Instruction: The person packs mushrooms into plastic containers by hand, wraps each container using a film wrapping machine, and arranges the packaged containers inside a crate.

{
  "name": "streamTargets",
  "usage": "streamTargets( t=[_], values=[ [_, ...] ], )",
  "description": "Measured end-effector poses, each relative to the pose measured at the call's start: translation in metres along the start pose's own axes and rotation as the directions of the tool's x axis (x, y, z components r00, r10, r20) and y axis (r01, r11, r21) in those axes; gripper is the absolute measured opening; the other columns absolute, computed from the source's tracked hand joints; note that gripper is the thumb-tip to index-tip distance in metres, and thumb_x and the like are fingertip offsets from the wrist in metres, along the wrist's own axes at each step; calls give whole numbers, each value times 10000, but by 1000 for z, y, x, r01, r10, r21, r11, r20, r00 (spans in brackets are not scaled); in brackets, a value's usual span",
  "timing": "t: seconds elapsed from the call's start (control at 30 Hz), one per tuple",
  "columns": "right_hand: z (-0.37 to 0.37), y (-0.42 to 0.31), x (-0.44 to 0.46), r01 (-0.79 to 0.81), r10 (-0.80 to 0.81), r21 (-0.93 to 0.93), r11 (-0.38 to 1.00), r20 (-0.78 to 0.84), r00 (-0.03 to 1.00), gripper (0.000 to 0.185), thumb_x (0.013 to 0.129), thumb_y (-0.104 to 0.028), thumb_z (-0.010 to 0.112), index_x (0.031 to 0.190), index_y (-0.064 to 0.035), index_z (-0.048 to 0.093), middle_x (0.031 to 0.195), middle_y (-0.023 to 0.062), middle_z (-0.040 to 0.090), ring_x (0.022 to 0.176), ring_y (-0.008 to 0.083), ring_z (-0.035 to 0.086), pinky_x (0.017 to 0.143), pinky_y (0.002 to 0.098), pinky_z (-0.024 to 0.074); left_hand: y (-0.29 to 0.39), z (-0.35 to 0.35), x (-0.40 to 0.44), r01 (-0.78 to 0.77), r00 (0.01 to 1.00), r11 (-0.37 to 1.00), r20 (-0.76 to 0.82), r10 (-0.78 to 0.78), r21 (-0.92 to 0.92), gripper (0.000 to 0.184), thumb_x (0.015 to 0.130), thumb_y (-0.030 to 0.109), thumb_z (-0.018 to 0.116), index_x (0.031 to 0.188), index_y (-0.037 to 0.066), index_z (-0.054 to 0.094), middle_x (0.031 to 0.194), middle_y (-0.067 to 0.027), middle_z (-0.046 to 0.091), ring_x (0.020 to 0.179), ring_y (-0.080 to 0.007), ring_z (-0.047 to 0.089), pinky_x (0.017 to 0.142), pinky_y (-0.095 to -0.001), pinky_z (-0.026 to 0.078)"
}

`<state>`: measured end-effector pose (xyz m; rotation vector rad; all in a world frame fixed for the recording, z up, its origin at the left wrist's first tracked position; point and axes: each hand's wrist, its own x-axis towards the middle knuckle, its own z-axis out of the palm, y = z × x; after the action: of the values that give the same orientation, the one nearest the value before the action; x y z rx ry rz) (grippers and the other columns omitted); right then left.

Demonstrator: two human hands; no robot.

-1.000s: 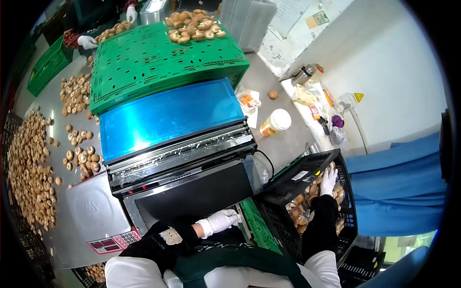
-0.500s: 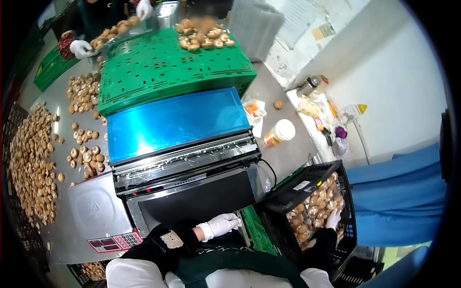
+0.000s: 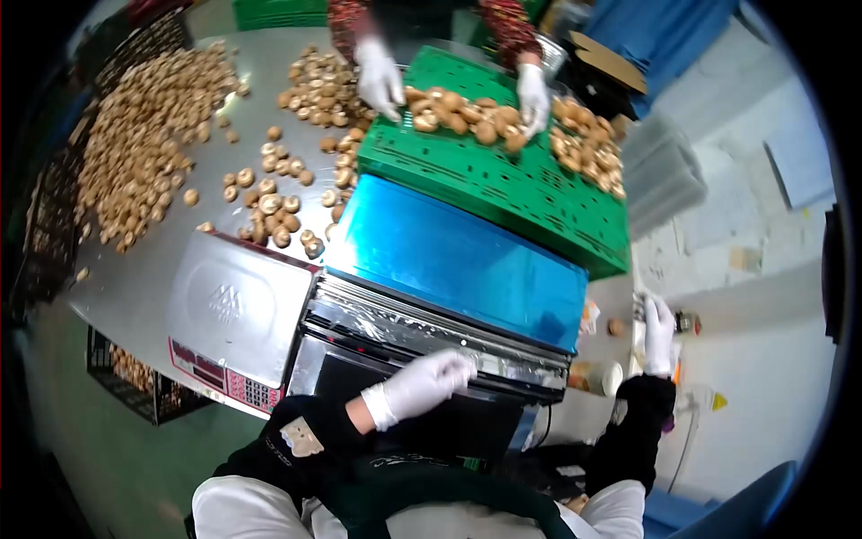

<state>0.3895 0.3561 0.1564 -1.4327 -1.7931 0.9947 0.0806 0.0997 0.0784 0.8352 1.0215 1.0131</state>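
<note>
My left hand (image 3: pixel 425 384), in a white glove, hovers over the front of a wrapping machine (image 3: pixel 449 269) with a blue top. Its fingers are drawn together near the strip of clear film (image 3: pixel 395 319); whatever they hold, if anything, is too small to make out. On the right, my gloved right hand (image 3: pixel 658 334) is raised with its fingers stretched upward, holding nothing I can see. It is nearest to a wall-side ledge with a dark jar (image 3: pixel 688 322) and, lower down, a white-lidded cup (image 3: pixel 608 378).
Across from me, a co-worker's gloved hands hold a tray of mushrooms (image 3: pixel 471 117) above an upturned green crate (image 3: pixel 503 193). More mushrooms (image 3: pixel 590 144) sit on the crate. A scale (image 3: pixel 238 301) stands left, beside a mushroom heap (image 3: pixel 148 135). Clear trays (image 3: pixel 664 171) are stacked right.
My view has turned leftward. My right hand has left the mushrooms in the black crate and risen. My left hand has moved up toward the film. The co-worker's mushroom tray is now over the green crate.
</note>
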Motion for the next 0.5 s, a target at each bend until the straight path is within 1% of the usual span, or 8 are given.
streamTargets(
  t=[0.07,0.13,0.23,0.3,0.33,0.37,0.47,0.5],
  values=[
    [59,-37,54,37,-54,95,995,193,980,222,882,-133,463,989,16,589,860,40,611,704,52,521,616,183,416,28,-29,11,-137,958,990,-252,136,11,201,877,166,483,1044,65,529,851,9,533,774,-43,482,685,-198,418],
    [108,-54,108,67,-99,95,993,378,920,225,873,-143,470,983,13,591,834,42,608,662,69,527,590,193,423,44,-68,35,-201,840,907,-411,354,369,221,849,148,511,1058,76,513,809,12,479,676,-57,427,618,-203,399],
    [180,-68,160,-13,-25,111,994,338,941,280,851,-147,464,1057,25,545,869,66,596,631,109,544,571,221,457,86,-133,76,-123,718,821,-521,461,557,335,845,161,489,1153,33,453,835,-55,507,674,-92,508,589,-224,429],
    [215,-59,192,-69,43,94,993,262,964,340,842,-121,435,1139,38,480,967,104,567,634,135,554,566,250,481,94,-183,117,-14,536,601,-501,679,799,379,827,158,470,1150,-39,442,959,-183,556,859,-262,564,763,-331,443],
    [228,-56,204,-110,87,91,990,230,969,371,837,-102,416,1177,44,445,1019,124,547,635,145,557,563,265,491,113,-195,127,-18,549,615,-507,665,788,365,798,133,439,1100,-72,458,946,-276,518,906,-363,514,799,-381,414],
    [239,-57,209,-159,137,84,984,220,966,407,834,-83,395,1218,51,395,1069,146,510,627,156,555,551,281,494,135,-194,130,23,570,662,-553,607,749,387,786,128,436,1107,-89,440,1006,-292,506,944,-373,504,822,-392,405],
    [252,-62,210,-125,124,-12,992,226,966,421,829,-142,445,1215,25,422,851,61,568,557,110,508,463,238,429,138,-230,178,266,571,467,-529,628,843,375,794,169,438,1076,-77,469,951,-276,554,973,-395,494,840,-396,400],
    [254,-59,212,-94,97,-25,995,218,971,377,829,-170,455,1171,-17,488,750,7,566,523,87,475,441,217,390,139,-231,188,196,539,545,-554,634,815,327,797,168,433,1032,-43,520,878,-246,580,962,-386,504,826,-391,408]
  ],
)
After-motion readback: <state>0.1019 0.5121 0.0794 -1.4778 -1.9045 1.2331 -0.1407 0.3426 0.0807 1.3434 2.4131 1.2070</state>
